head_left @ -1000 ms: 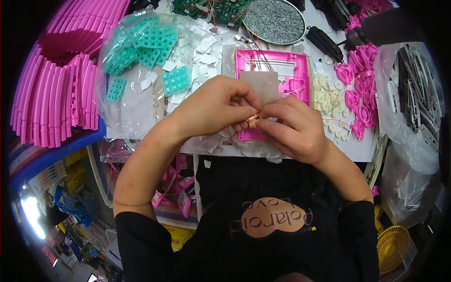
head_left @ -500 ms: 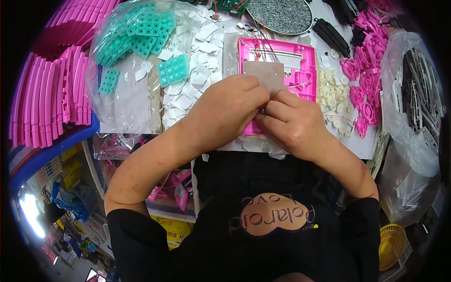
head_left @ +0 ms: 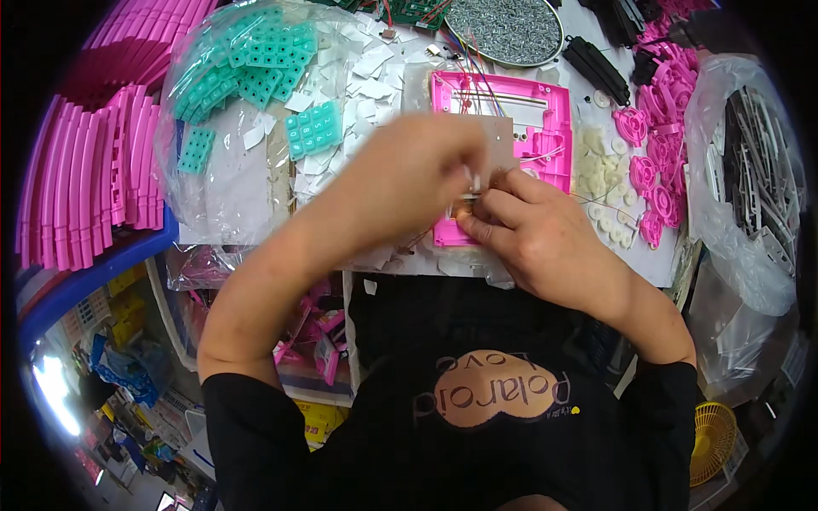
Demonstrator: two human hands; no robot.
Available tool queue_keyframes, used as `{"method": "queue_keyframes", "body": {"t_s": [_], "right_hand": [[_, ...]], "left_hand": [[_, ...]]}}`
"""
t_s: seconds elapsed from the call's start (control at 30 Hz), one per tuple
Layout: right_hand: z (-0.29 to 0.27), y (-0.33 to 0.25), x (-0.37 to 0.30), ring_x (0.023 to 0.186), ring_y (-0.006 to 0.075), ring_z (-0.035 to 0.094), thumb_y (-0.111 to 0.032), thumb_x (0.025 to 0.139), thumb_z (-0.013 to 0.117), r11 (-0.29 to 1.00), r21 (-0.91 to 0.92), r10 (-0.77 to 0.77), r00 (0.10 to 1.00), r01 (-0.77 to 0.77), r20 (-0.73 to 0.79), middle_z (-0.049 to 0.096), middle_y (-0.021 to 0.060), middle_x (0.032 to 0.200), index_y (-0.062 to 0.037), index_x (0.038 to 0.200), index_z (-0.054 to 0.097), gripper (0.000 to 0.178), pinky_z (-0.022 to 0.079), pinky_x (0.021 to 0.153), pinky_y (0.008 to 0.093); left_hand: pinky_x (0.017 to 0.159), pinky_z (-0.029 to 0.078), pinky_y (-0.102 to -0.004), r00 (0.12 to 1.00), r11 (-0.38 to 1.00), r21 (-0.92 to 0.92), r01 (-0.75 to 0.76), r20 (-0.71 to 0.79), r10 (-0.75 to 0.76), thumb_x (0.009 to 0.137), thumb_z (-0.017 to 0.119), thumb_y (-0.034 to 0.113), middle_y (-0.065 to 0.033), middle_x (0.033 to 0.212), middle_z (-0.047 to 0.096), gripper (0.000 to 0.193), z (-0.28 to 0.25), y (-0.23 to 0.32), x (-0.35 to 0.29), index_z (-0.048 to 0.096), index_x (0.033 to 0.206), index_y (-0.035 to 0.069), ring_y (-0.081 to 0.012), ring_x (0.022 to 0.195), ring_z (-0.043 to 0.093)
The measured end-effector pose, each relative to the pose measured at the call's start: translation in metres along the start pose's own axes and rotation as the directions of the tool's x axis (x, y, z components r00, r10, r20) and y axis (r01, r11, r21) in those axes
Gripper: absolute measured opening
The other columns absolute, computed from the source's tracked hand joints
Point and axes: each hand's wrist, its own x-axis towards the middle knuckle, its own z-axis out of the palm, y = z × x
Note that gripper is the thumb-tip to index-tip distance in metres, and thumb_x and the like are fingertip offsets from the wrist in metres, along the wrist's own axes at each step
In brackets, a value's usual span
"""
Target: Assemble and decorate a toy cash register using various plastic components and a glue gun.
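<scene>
A pink plastic housing [head_left: 558, 119] lies on the bench in front of me, with coloured wires running in at its far edge. Over it is a flat brown board [head_left: 503, 145], partly covered by my hands. My right hand [head_left: 541, 226] is closed in a pinch at the board's near side; a small whitish and copper-coloured part shows at its fingertips, too small to name. My left hand [head_left: 430, 166] is raised over the housing's left side, smeared by motion. Its fingers are bent, and whether they hold anything is unclear.
White paper pieces [head_left: 371, 94] and teal keypads [head_left: 315, 129] lie to the left, beside stacked pink strips [head_left: 94, 179]. A round tray of screws [head_left: 507, 30] stands at the back. Cream-coloured small parts [head_left: 601, 183], pink rings [head_left: 643, 175] and a bag of metal strips [head_left: 754, 187] are right.
My left hand has lifted away from my right hand and blurred, uncovering the small part at the right fingertips. The right hand stays nearly in place.
</scene>
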Motion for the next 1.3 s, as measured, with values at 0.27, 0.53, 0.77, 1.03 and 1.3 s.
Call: {"method": "queue_keyframes", "body": {"t_s": [0.27, 0.53, 0.77, 1.03, 1.3], "right_hand": [[0.008, -0.011, -0.007, 0.093, 0.0282, 0.058, -0.008, 0.077, 0.066, 0.992, -0.017, 0.129, 0.992, -0.129, -0.003, 0.060, 0.0107, 0.096, 0.0053, 0.121, 0.064, 0.046, 0.052, 0.080, 0.0372], [-0.001, -0.030, -0.009, 0.100, 0.0327, 0.056, -0.009, 0.081, 0.064, 0.963, -0.159, 0.231, 0.969, -0.216, 0.088, 0.059, 0.0160, 0.100, 0.0088, 0.130, 0.059, 0.052, 0.051, 0.086, 0.0376], [-0.003, -0.022, -0.012, 0.099, 0.0285, 0.055, -0.017, 0.083, 0.072, 0.982, -0.040, 0.185, 0.980, -0.183, 0.067, 0.058, 0.0129, 0.103, 0.0068, 0.131, 0.059, 0.055, 0.051, 0.087, 0.0375], [-0.015, -0.010, -0.013, 0.096, 0.0278, 0.056, -0.020, 0.084, 0.074, 0.997, 0.024, 0.073, 0.983, -0.078, 0.166, 0.060, 0.0095, 0.100, 0.0030, 0.129, 0.062, 0.052, 0.052, 0.084, 0.0381], [-0.043, 0.002, -0.036, 0.090, 0.0286, 0.068, -0.009, 0.084, 0.077, 0.786, 0.566, 0.420, 0.886, -0.248, -0.195, 0.072, 0.0126, 0.104, -0.0040, 0.117, 0.071, 0.033, 0.055, 0.077, 0.0347]], "left_hand": [[0.076, 0.047, -0.0355, 0.962, 0.977, 0.126, 0.170, -0.235, -0.137, 0.082, 0.078, 0.009, -0.0103, 0.091, 0.059, 0.018, -0.002, 0.024, -0.051, 0.065, 0.093, 0.003, -0.0276, 0.089, 0.059], [0.073, 0.046, -0.0304, 0.951, 0.968, -0.176, 0.178, -0.221, -0.215, 0.087, 0.071, 0.003, -0.0101, 0.101, 0.064, 0.008, 0.017, 0.026, -0.073, 0.064, 0.086, 0.001, -0.0199, 0.082, 0.060], [0.069, 0.054, -0.0252, 0.816, 0.510, -0.810, 0.290, -0.068, -0.573, 0.097, 0.067, 0.004, -0.0088, 0.095, 0.072, 0.007, 0.023, 0.036, -0.051, 0.065, 0.094, -0.001, -0.0097, 0.077, 0.066], [0.070, 0.055, -0.0263, 0.806, 0.439, -0.896, 0.066, -0.211, -0.553, 0.101, 0.061, 0.003, -0.0141, 0.094, 0.073, 0.006, 0.042, 0.031, -0.038, 0.062, 0.103, -0.002, -0.0148, 0.076, 0.068], [0.062, 0.052, -0.0340, 0.976, 0.982, -0.189, 0.007, -0.211, -0.047, 0.084, 0.076, 0.003, -0.0103, 0.082, 0.069, 0.011, 0.042, 0.053, -0.022, 0.071, 0.094, 0.003, -0.0265, 0.070, 0.067]]}}
